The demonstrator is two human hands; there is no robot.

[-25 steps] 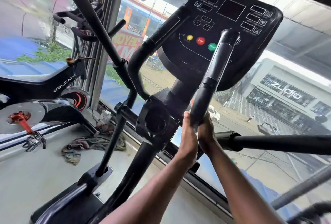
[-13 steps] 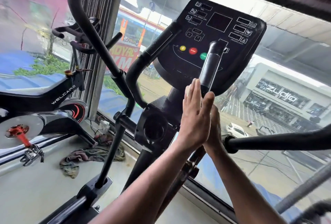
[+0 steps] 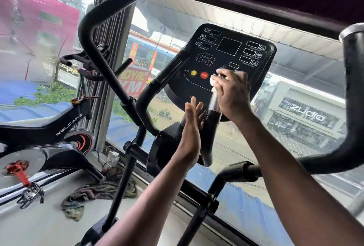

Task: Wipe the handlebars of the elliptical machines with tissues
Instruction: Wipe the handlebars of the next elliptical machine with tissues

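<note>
daylight floods in through window (image 3: 246, 147) ahead, strong backlight. console (image 3: 230, 58) and handlebars read near-black, low detail. sky at top left blown out. left pane hazy, smeared, pink building soft. wide-angle bend at edges, frame lines curve. slight motion blur on hands, centre otherwise sharp.

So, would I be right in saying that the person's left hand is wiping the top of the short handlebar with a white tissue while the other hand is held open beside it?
Not quite: the head view shows the right hand gripping the white tissue around the top of the short handlebar. The left hand is the one held open beside it.
</note>
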